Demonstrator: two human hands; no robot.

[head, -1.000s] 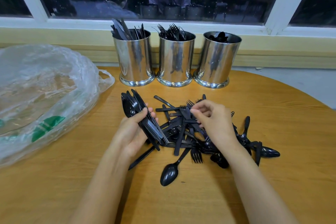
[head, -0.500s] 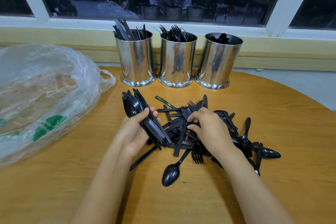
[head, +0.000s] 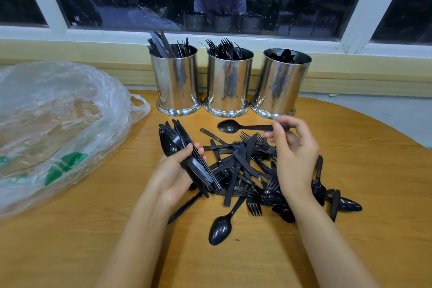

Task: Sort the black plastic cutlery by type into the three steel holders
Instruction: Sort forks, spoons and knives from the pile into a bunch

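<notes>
Three steel holders: they stand in a row at the far edge of the surface [head: 374, 170]. The left holder [head: 175, 82] shows knives, the middle holder [head: 230, 84] forks, and the right holder [head: 280, 84] spoon bowls.
Right hand [head: 294, 154]: raised over the pile, with thumb and forefinger pinching the handle end of one spoon [head: 233, 127]. The other fingers [head: 268, 139] are loosely curled and hold nothing.
Spoon: held level in the air, bowl pointing left, just in front of the bases of the middle and right holders.
Left hand [head: 173, 175]: its fingers are wrapped round a bundle [head: 187, 154] of cutlery, with spoon bowls and blades fanned out at the far end.
Pile [head: 252, 170]: a tangle of forks, knives and spoons between the hands and to the right. Much is not yet sorted.
Step in hand: probably carrying the pinched spoon to its holder.
Doing it well: swing the bowl up or the handle down so the spoon goes upright, then bring it over the right holder's rim and lower it before letting go. Match the way the others stand, bowls up.
Watch for: the light pinch at the very end of the handle gives little control, so a tilt could send the spoon against the rim or into the forks next door.
Also there: a crumpled plastic bag [head: 58, 124] lies at the left.
</notes>
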